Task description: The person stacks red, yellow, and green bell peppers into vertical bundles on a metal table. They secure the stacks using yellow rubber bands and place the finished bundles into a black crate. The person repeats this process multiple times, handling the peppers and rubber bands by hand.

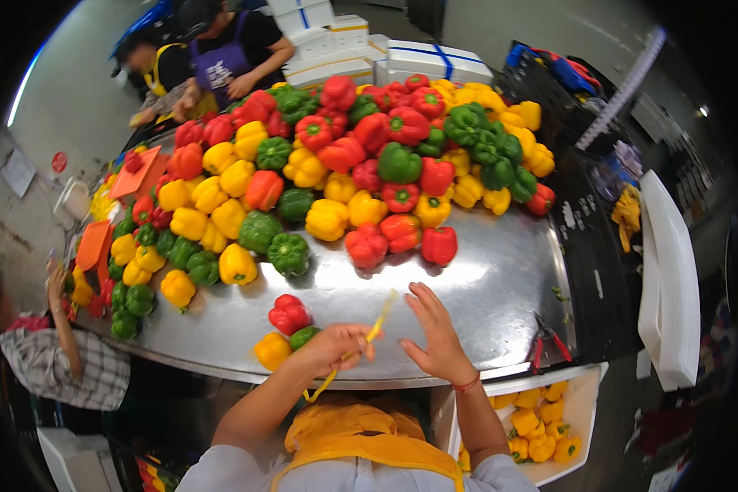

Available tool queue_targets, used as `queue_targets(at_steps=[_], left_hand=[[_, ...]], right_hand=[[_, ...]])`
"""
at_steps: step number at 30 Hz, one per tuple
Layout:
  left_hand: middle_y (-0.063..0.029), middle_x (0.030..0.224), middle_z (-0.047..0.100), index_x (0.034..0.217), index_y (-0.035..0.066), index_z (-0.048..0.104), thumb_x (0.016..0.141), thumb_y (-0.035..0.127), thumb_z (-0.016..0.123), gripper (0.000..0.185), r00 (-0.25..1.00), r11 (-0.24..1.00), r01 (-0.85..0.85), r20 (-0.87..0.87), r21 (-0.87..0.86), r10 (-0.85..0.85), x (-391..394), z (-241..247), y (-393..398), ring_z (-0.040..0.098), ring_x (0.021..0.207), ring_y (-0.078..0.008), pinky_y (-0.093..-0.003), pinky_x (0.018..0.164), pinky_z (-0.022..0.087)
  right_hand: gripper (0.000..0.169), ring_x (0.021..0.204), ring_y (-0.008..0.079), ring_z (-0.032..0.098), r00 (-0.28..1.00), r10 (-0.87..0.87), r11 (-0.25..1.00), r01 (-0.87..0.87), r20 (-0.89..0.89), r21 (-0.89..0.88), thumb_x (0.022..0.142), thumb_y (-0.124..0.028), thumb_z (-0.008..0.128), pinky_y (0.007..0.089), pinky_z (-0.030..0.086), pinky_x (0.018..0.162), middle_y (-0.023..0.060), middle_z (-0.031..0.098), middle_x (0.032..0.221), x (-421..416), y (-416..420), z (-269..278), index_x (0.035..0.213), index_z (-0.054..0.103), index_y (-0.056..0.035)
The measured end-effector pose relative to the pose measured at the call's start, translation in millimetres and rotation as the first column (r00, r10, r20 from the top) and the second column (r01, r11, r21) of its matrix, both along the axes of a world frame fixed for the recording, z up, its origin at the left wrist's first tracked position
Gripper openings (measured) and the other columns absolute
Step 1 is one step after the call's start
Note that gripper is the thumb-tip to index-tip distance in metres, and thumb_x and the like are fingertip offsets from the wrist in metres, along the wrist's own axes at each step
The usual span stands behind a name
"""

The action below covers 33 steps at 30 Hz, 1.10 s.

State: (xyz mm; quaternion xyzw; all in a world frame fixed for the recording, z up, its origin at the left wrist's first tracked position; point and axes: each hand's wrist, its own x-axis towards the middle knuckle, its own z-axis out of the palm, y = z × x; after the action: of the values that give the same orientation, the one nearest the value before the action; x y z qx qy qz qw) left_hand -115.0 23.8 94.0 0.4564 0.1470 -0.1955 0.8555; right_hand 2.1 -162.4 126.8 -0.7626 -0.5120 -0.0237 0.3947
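Note:
Over the front of the steel table [498,289], my left hand [338,347] is closed around a thin yellow strip [378,323], whose upper end is blurred and whose lower end hangs over the table's edge. My right hand [430,335] is spread with its fingers apart, palm turned towards the strip, and holds nothing. Beside my left hand lie a red bell pepper [289,314], a yellow bell pepper [272,351] and a green one [304,336] partly hidden behind the hand. Red-handled pliers or snips [548,344] rest at the front right corner.
A large heap of red, yellow and green bell peppers [344,154] covers the table's far side. A white bin [592,424] of yellow peppers stands below at right. Orange trays [138,175] are at left. Several people work at the far left. White foam boxes [433,58] stand behind.

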Motion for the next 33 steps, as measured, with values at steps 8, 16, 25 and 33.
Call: queue_targets(at_steps=[8,16,25,33], left_hand=[[-0.0076,0.074,0.058,0.112,-0.002,0.050,0.086,0.009,0.045,0.028,0.988,0.989,-0.058,0.136,-0.137,0.077,-127,23,57,0.040,0.041,-0.0050,-0.0158,0.037,0.028],[-0.0091,0.077,0.062,0.107,-0.004,0.054,0.085,0.010,0.049,0.027,0.991,0.988,-0.119,0.068,0.095,0.113,-226,17,64,0.050,0.051,-0.0074,-0.0181,0.046,0.037],[-0.0102,0.103,0.055,0.126,0.003,0.038,0.086,0.014,0.053,0.044,0.855,0.947,-0.318,0.447,0.049,0.264,-217,-12,49,0.056,0.086,-0.0143,-0.0241,0.072,0.045],[-0.0047,0.073,0.057,0.093,0.002,0.056,0.084,0.014,0.056,0.015,0.777,0.791,-0.612,0.186,0.004,0.601,-246,-36,42,0.054,0.057,-0.0093,-0.0199,0.052,0.044]], right_hand=[[0.017,0.068,0.0143,0.054,0.416,0.465,0.737,-0.670,-0.781,0.082,0.085,-0.007,0.048,0.0263,0.044,0.067,0.0046,0.058,0.076,-16,17,-11,0.098,0.056,-0.0002],[0.012,0.062,0.0066,0.051,0.589,0.325,0.882,-0.470,-0.740,0.014,0.083,-0.006,0.053,0.0193,0.042,0.056,0.0024,0.057,0.071,-52,64,-8,0.090,0.058,0.0023],[0.011,0.057,0.0213,0.057,0.698,0.592,0.729,-0.677,-0.403,-0.103,0.079,-0.016,0.059,0.0291,0.043,0.052,0.0085,0.058,0.066,-153,125,10,0.080,0.060,-0.0048],[0.006,0.056,0.0046,0.049,0.734,0.421,0.845,-0.531,-0.533,-0.063,0.081,-0.007,0.057,0.0184,0.039,0.051,0.0009,0.052,0.061,-185,132,-1,0.083,0.056,-0.0012]])
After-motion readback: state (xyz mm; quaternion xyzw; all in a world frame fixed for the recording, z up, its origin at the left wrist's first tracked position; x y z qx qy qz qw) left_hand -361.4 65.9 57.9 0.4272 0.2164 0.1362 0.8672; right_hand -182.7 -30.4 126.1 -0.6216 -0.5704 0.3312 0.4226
